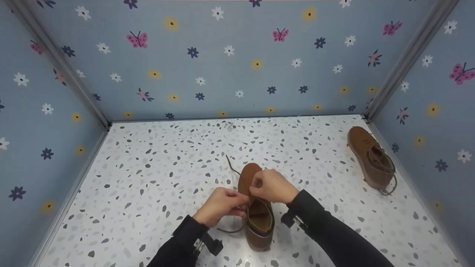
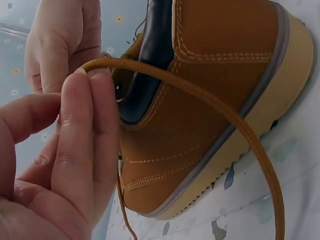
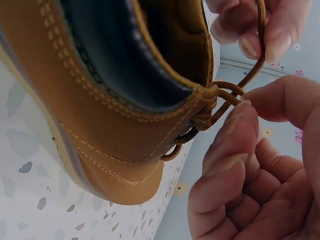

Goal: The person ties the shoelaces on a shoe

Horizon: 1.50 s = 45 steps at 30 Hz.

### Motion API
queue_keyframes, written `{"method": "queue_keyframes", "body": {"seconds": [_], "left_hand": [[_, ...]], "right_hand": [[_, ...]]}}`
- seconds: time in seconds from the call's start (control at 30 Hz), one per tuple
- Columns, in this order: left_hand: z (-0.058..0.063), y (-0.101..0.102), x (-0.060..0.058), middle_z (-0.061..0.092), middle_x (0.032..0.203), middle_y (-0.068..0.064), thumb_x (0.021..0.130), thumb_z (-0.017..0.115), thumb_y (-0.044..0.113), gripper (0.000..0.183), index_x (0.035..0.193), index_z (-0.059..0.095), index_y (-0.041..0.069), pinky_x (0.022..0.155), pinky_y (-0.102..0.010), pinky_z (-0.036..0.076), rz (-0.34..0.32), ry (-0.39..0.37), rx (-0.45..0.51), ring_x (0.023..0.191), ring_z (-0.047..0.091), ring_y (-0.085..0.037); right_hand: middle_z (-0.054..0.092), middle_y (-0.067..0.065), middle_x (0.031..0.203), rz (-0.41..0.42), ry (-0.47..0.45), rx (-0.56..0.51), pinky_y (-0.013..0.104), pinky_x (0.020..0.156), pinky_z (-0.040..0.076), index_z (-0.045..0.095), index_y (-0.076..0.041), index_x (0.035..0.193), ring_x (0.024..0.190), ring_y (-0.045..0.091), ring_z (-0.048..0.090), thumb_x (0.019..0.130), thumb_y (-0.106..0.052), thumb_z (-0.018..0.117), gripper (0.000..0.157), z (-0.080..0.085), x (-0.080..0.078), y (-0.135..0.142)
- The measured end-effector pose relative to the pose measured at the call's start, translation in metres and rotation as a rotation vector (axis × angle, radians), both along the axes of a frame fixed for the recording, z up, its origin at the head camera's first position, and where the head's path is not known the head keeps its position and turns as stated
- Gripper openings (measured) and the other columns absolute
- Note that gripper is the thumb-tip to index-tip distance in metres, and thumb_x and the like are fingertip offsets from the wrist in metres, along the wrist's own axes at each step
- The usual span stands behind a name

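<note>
A brown ankle shoe [image 1: 258, 241] stands on the floor, its toe pointing away from me. My left hand [image 1: 221, 204] is at the left of its opening and pinches a brown shoelace [image 2: 225, 109] between thumb and fingers. From there the lace arcs down past the shoe's side in the left wrist view. Over the front of the shoe, my right hand [image 1: 275, 186] pinches a loop of lace [image 3: 229, 93] close to the top eyelets. A loose lace end [image 1: 231, 165] lies left of the toe. Dark padding [image 2: 150, 60] lines the shoe's collar.
A second brown shoe [image 1: 359, 145] with loose laces stands at the right, near the right wall [image 1: 423, 122]. Blue panels with flowers and butterflies enclose the speckled white floor [image 1: 148, 174] at the back [image 1: 237, 74] and both sides.
</note>
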<state>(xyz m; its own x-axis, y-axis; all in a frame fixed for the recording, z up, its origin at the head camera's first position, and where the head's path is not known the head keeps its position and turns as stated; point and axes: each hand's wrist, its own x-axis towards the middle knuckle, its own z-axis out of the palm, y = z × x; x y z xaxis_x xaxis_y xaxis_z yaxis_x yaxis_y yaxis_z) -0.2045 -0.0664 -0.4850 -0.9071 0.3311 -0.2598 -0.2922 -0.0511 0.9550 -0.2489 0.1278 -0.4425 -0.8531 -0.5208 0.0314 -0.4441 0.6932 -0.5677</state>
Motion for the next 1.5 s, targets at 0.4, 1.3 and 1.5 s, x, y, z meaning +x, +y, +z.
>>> {"method": "queue_keyframes", "body": {"seconds": [0.4, 1.3, 1.5], "left_hand": [[0.004, -0.002, 0.002, 0.071, 0.08, -0.013, 0.089, 0.074, 0.01, 0.019, 0.097, 0.07, -0.006, 0.06, -0.027, 0.057, -0.08, -0.015, -0.019, 0.063, 0.067, -0.015], [0.004, 0.02, 0.034, 0.067, 0.088, -0.009, 0.095, 0.064, 0.005, 0.007, 0.098, 0.065, -0.001, 0.08, -0.024, 0.055, 0.016, -0.285, 0.459, 0.079, 0.07, -0.017], [0.005, 0.027, 0.035, 0.069, 0.098, -0.012, 0.098, 0.059, 0.002, 0.008, 0.104, 0.057, -0.001, 0.09, -0.027, 0.051, 0.169, -0.262, 0.637, 0.09, 0.071, -0.021]], "right_hand": [[0.061, -0.005, 0.069, 0.031, -0.038, -0.016, 0.028, 0.052, 0.049, 0.068, -0.012, 0.077, 0.057, 0.009, 0.055, 0.086, -0.012, 0.071, 0.01, 0.003, -0.003, 0.003], [0.06, -0.007, 0.072, 0.098, -0.093, 0.041, 0.029, 0.061, 0.049, 0.067, -0.015, 0.077, 0.064, 0.009, 0.055, 0.082, -0.011, 0.069, 0.007, 0.016, -0.011, 0.009], [0.061, -0.007, 0.071, 0.107, -0.144, 0.059, 0.029, 0.059, 0.05, 0.067, -0.015, 0.077, 0.061, 0.009, 0.056, 0.085, -0.013, 0.069, 0.009, 0.021, -0.013, 0.012]]}}
